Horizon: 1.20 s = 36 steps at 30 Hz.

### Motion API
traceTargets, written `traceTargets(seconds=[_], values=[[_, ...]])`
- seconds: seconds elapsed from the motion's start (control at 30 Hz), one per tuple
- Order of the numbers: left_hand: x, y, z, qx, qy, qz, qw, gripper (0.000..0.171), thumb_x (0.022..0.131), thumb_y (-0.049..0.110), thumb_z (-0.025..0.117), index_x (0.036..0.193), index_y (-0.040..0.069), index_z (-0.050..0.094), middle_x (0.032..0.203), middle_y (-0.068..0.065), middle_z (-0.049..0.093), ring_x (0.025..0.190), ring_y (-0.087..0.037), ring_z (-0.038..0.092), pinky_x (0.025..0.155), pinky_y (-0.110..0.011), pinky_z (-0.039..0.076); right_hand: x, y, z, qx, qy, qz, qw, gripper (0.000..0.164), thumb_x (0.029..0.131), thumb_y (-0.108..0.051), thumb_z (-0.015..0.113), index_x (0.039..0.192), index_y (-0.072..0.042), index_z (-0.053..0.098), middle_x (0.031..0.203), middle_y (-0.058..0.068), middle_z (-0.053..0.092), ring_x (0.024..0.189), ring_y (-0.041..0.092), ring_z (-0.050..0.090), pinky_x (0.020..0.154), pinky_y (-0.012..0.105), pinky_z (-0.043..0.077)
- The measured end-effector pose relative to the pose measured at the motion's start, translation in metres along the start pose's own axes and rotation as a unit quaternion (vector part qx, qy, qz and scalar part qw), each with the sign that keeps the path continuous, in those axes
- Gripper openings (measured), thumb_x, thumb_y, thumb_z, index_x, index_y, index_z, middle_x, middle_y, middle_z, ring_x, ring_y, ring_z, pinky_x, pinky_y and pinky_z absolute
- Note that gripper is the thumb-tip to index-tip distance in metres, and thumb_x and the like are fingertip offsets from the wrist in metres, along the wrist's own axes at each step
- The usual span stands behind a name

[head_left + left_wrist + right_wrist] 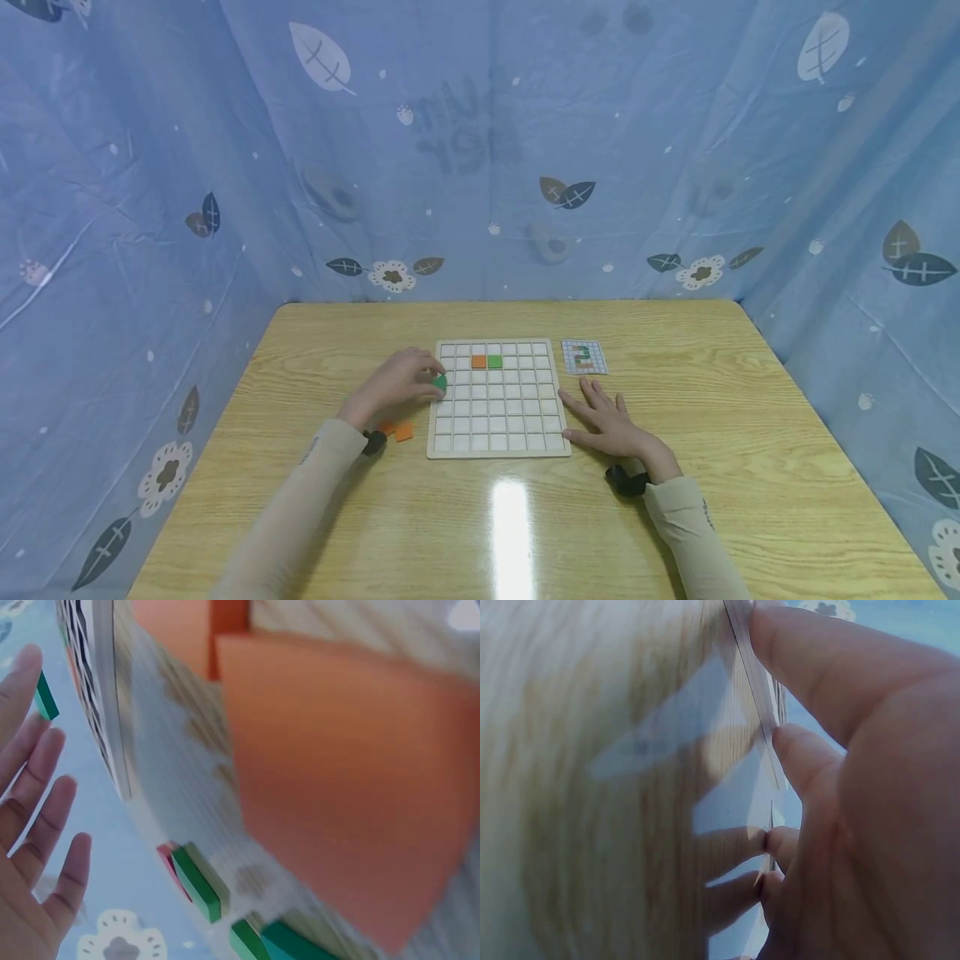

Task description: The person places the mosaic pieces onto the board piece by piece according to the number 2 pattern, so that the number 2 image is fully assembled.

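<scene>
A white square grid board (480, 408) lies on the table, with an orange tile (478, 362) and a green tile (495, 362) side by side in an upper row. At the board's left edge my left hand (401, 383) pinches another green tile (439, 382) between thumb and fingertip. That tile shows as a thin edge-on green piece in the left wrist view, partly covered by the thumb. My right hand (611, 425) is spread flat by the board's right edge, its fingertips touching down there, and holds nothing.
A small printed pattern card (585, 357) lies right of the board. Loose orange tiles (403, 432) lie near the left wrist. More green tiles (196, 885) and a reddish one (172, 871) appear in the left wrist view. Blue patterned curtains (487, 167) surround the table.
</scene>
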State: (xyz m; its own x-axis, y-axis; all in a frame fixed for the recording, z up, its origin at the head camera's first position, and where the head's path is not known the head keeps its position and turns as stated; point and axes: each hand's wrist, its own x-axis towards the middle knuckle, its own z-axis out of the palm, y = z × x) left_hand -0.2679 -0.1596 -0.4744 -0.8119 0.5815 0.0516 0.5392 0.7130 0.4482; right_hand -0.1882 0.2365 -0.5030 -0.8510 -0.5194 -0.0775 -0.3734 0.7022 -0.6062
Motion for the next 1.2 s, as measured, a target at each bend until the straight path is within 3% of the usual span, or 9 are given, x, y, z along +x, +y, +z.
traceTargets(seconds=[0.3, 0.5, 0.9, 1.2], values=[[0.008, 0.012, 0.004, -0.023, 0.007, -0.003, 0.9997, 0.039, 0.077, 0.036, 0.074, 0.110, 0.016, 0.067, 0.098, 0.010, 0.063, 0.091, -0.008, 0.055, 0.085, -0.030, 0.045, 0.000, 0.000, 0.000, -0.001, 0.001, 0.001, 1.000, 0.067, 0.092, -0.038, 0.055, 0.147, -0.015, 0.025, 0.153, 0.023, 0.000, 0.138, 0.045, -0.007, 0.100, 0.067, -0.012], [0.014, 0.018, 0.006, -0.016, 0.002, -0.016, 0.9997, 0.034, 0.078, 0.037, 0.073, 0.108, 0.022, 0.067, 0.093, 0.014, 0.061, 0.090, -0.006, 0.053, 0.081, -0.029, 0.044, 0.000, -0.001, 0.000, 0.003, -0.001, 0.001, 1.000, 0.067, 0.092, -0.038, 0.055, 0.147, -0.015, 0.025, 0.153, 0.024, 0.000, 0.138, 0.045, -0.008, 0.100, 0.068, -0.013], [0.031, 0.026, 0.012, -0.037, 0.009, 0.015, 0.9991, 0.037, 0.080, 0.033, 0.072, 0.112, 0.017, 0.067, 0.094, 0.009, 0.063, 0.089, -0.011, 0.055, 0.077, -0.030, 0.045, -0.001, 0.000, 0.001, 0.006, 0.003, -0.001, 1.000, 0.067, 0.092, -0.039, 0.054, 0.147, -0.015, 0.025, 0.153, 0.023, -0.001, 0.138, 0.045, -0.008, 0.100, 0.068, -0.013], [0.041, 0.036, 0.015, -0.013, 0.022, 0.008, 0.9996, 0.038, 0.079, 0.037, 0.072, 0.111, 0.017, 0.067, 0.090, 0.008, 0.062, 0.084, -0.012, 0.051, 0.076, -0.031, 0.041, 0.000, 0.001, 0.002, 0.003, 0.003, -0.001, 1.000, 0.067, 0.092, -0.039, 0.054, 0.147, -0.015, 0.025, 0.153, 0.023, 0.000, 0.138, 0.045, -0.007, 0.100, 0.068, -0.013]])
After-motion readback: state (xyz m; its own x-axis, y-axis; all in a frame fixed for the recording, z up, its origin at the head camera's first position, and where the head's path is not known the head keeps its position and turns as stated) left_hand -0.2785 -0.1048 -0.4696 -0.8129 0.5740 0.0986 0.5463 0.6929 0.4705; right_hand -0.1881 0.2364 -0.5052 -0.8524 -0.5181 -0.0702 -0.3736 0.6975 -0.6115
